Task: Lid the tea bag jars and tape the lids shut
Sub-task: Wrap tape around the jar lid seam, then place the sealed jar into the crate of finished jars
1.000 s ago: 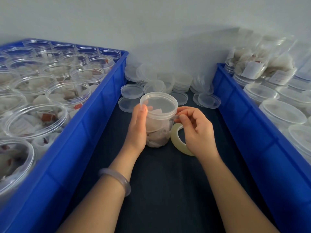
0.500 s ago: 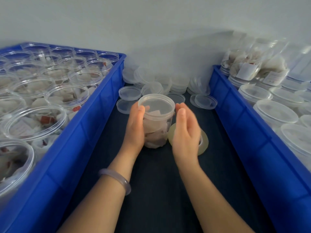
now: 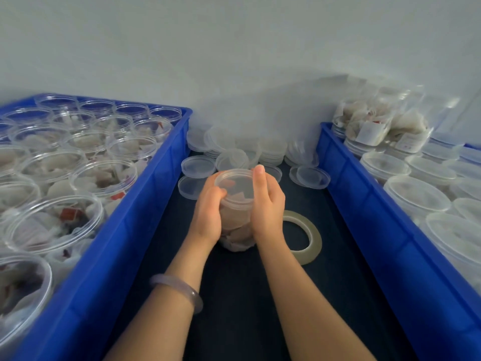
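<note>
head | left hand (image 3: 208,214), right hand (image 3: 269,204) curled round lidded jar (image 3: 235,216) | dark table (image 3: 234,295) between blue crates (image 3: 125,230) | tape roll (image 3: 315,242) | pale wall (image 3: 234,61)

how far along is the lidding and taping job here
Looks done: the right crate holds capped jars. In hand: the left hand and right hand grip one jar, its lid on, between the crates. The tape roll lies flat beside it, and I can't see tape on the jar. Left: the left crate is full of open jars, with loose lids piled behind.
</note>
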`<state>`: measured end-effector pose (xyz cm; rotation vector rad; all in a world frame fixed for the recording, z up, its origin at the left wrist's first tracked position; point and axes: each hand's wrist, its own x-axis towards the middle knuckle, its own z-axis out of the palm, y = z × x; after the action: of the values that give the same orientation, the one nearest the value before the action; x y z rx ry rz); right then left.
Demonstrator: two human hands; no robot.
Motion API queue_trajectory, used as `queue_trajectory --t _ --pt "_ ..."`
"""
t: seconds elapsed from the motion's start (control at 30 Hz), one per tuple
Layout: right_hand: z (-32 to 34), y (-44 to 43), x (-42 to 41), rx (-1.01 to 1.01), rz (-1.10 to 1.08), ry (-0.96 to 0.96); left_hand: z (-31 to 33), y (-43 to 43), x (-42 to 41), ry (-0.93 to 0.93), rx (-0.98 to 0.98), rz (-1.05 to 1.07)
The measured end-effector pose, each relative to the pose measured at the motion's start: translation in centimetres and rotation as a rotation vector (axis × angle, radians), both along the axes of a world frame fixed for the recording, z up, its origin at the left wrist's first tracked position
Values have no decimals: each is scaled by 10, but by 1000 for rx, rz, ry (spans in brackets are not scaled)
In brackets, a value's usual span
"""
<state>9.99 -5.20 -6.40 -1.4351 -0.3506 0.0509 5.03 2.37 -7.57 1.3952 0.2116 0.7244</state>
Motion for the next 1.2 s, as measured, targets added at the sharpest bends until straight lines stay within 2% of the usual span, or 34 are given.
queue_trajectory --t 0.07,0.2,0.27,0.4,0.5,0.57,0.67,0.8,0.9,1.07,1.2 --pt "-3 4 -1 -9 -45 -15 -2 -7 4 -10 -64 68" --pt "3 7 1 -14 -176 19 4 -27 17 30 -76 449" --pt "7 1 0 -21 -189 12 10 -33 19 18 -87 494" --pt "40 -25 7 69 -253 -43 42 -51 35 -103 -46 345" --pt "94 -54 33 127 -405 -180 91 -77 68 -202 -67 188" --pt "129 -73 51 127 -506 -251 123 -96 91 -252 -50 72" --pt "160 -98 85 79 -631 -254 148 -125 124 -293 25 -33" --pt "161 -131 136 -8 -770 -212 148 -152 166 -213 64 -197" --pt "142 -149 165 -11 -789 -149 137 -161 190 -61 155 -271" --pt "129 -160 192 22 -851 -81 118 -175 206 33 116 -241" --pt "126 -156 197 48 -765 -42 117 -177 210 10 126 -234"
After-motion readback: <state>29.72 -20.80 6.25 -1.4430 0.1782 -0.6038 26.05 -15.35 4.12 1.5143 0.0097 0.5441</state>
